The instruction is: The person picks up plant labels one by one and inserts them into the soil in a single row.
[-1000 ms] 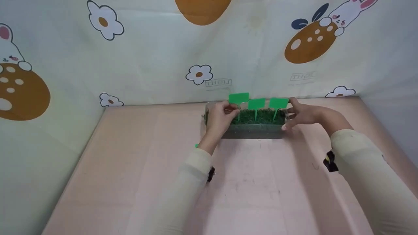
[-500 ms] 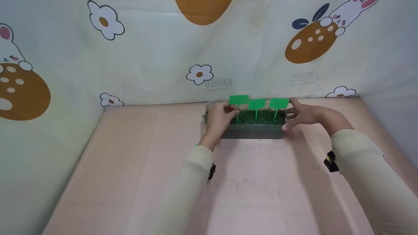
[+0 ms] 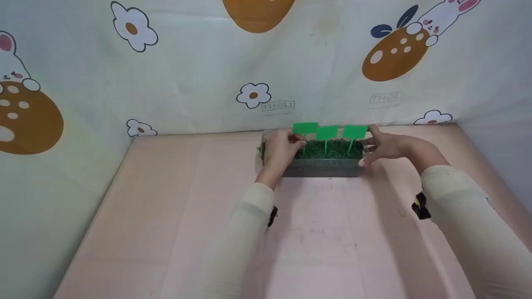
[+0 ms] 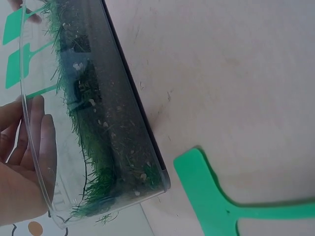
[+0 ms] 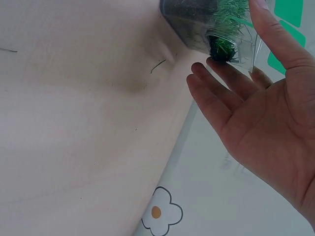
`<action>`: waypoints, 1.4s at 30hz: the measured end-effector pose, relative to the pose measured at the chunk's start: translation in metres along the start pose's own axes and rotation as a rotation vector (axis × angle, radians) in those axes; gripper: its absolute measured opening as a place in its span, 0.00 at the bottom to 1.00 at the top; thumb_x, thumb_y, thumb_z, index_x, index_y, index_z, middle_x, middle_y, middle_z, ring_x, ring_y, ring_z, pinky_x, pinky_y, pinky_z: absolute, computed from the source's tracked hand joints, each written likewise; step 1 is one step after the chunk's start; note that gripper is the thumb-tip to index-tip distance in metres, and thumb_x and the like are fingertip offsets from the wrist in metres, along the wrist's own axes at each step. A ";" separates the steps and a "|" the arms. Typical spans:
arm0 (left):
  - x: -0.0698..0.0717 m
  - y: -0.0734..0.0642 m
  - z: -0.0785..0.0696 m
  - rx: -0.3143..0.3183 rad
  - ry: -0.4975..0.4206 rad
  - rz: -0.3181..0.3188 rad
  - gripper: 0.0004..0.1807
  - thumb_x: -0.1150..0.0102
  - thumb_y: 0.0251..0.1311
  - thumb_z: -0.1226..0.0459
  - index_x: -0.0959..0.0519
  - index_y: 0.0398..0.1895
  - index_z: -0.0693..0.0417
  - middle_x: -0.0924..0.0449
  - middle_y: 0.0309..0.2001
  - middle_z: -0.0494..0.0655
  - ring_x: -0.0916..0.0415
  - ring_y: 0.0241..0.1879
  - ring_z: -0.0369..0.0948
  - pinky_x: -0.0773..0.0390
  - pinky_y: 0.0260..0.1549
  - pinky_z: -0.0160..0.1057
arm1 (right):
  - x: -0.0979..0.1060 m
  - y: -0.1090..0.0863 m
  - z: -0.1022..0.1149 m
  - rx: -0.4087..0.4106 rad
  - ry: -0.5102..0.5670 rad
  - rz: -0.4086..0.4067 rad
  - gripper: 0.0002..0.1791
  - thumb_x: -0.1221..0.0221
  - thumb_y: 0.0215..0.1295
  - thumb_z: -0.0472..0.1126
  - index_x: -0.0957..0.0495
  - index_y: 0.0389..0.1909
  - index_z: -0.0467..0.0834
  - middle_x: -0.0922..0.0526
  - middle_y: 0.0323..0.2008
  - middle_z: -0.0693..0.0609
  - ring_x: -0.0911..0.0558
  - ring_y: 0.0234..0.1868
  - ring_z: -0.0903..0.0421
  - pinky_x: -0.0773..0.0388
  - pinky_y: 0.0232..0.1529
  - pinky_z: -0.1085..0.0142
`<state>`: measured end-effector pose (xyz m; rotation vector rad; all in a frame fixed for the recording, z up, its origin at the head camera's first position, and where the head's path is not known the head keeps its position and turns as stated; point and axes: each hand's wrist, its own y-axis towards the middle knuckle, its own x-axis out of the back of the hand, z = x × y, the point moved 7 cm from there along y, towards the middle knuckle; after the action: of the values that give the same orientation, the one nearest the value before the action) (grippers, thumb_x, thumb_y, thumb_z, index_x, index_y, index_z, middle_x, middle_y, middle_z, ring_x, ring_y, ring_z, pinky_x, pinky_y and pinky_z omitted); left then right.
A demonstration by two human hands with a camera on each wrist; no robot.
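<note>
A clear plastic box (image 3: pixel 324 168) of green grass over dark soil stands at the back of the table. Three green plant labels rise from the grass: a left one (image 3: pixel 305 128), a middle one (image 3: pixel 327 133) and a right one (image 3: pixel 355 131). My left hand (image 3: pixel 280 151) pinches the left label's stem just under its plate, reaching over the box's left part. In the left wrist view its fingers show through the clear wall. My right hand (image 3: pixel 384 145) grips the box's right end, thumb at the front corner (image 5: pixel 261 5) and fingers along the end wall.
Another green plant label (image 4: pixel 206 196) lies on the table beside the box in the left wrist view; my left arm hides it in the head view. Behind the box hangs a pale curtain (image 3: pixel 187 83) printed with flowers and rabbits. Dark bits (image 5: pixel 158 65) lie on the pinkish table.
The left label has come down slightly toward the grass, with my left hand still pinching its stem. My left forearm has shifted slightly right and up. The right hand stays in place.
</note>
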<state>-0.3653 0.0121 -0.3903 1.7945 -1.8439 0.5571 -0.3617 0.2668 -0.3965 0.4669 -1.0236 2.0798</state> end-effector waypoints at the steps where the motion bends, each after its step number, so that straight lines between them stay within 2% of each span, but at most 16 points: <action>1: -0.001 0.000 0.000 0.002 0.008 0.003 0.04 0.34 0.63 0.59 0.15 0.37 0.49 0.14 0.39 0.42 0.20 0.38 0.37 0.20 0.40 0.36 | 0.000 0.000 0.000 -0.001 0.000 0.000 0.57 0.32 0.63 0.49 0.69 0.71 0.39 0.54 0.76 0.27 0.47 0.76 0.30 0.47 0.73 0.36; 5: -0.003 0.002 0.002 0.020 0.035 0.017 0.04 0.33 0.63 0.60 0.15 0.37 0.49 0.13 0.39 0.42 0.19 0.37 0.37 0.20 0.39 0.36 | 0.000 0.001 -0.001 -0.002 -0.002 -0.003 0.56 0.32 0.63 0.49 0.68 0.71 0.39 0.54 0.76 0.27 0.47 0.76 0.30 0.47 0.72 0.36; 12: -0.004 0.007 0.005 0.061 0.094 0.046 0.04 0.33 0.63 0.59 0.14 0.37 0.48 0.12 0.39 0.42 0.19 0.37 0.38 0.20 0.40 0.38 | 0.000 -0.002 0.001 0.014 0.001 0.001 0.61 0.32 0.63 0.48 0.73 0.72 0.35 0.56 0.76 0.25 0.48 0.76 0.29 0.44 0.72 0.37; 18: -0.005 0.007 0.008 0.082 0.140 0.044 0.05 0.33 0.63 0.58 0.14 0.36 0.47 0.13 0.38 0.41 0.20 0.35 0.38 0.24 0.34 0.35 | 0.000 -0.001 0.000 0.009 -0.002 0.000 0.62 0.31 0.62 0.50 0.73 0.74 0.39 0.55 0.76 0.26 0.48 0.76 0.30 0.45 0.72 0.35; 22: -0.006 0.006 0.008 0.076 0.148 0.036 0.04 0.33 0.63 0.58 0.14 0.36 0.47 0.13 0.37 0.41 0.22 0.31 0.36 0.28 0.29 0.33 | 0.000 0.000 0.000 0.006 -0.001 -0.001 0.59 0.32 0.62 0.50 0.70 0.73 0.40 0.54 0.76 0.27 0.48 0.76 0.30 0.46 0.72 0.35; 27: -0.007 0.006 0.009 0.078 0.153 0.031 0.04 0.33 0.63 0.58 0.15 0.34 0.48 0.14 0.34 0.42 0.26 0.27 0.36 0.31 0.26 0.33 | 0.000 -0.001 0.000 0.000 0.004 -0.001 0.61 0.31 0.62 0.50 0.72 0.74 0.41 0.54 0.76 0.28 0.48 0.76 0.30 0.48 0.72 0.35; 30: -0.006 0.006 0.009 0.084 0.164 0.030 0.05 0.34 0.64 0.58 0.15 0.32 0.47 0.16 0.30 0.41 0.28 0.24 0.36 0.32 0.24 0.33 | 0.000 -0.002 0.001 0.002 0.002 -0.001 0.63 0.31 0.61 0.51 0.73 0.74 0.42 0.54 0.76 0.27 0.48 0.76 0.30 0.48 0.72 0.34; 36: -0.006 0.008 0.010 0.118 0.197 0.052 0.14 0.35 0.65 0.57 0.23 0.21 0.46 0.29 0.19 0.38 0.35 0.20 0.36 0.38 0.20 0.33 | 0.000 -0.001 0.000 -0.004 0.015 -0.003 0.64 0.31 0.61 0.50 0.75 0.75 0.42 0.54 0.77 0.28 0.48 0.77 0.30 0.48 0.73 0.35; 42: -0.007 0.008 0.012 0.178 0.224 0.086 0.16 0.36 0.66 0.55 0.24 0.19 0.44 0.30 0.18 0.37 0.36 0.19 0.36 0.39 0.19 0.34 | 0.000 0.000 0.000 -0.015 0.025 0.009 0.62 0.32 0.63 0.49 0.74 0.73 0.39 0.55 0.77 0.27 0.48 0.77 0.31 0.48 0.73 0.36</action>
<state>-0.3742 0.0108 -0.4036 1.6891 -1.7698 0.9417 -0.3615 0.2669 -0.3970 0.4283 -1.0271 2.0795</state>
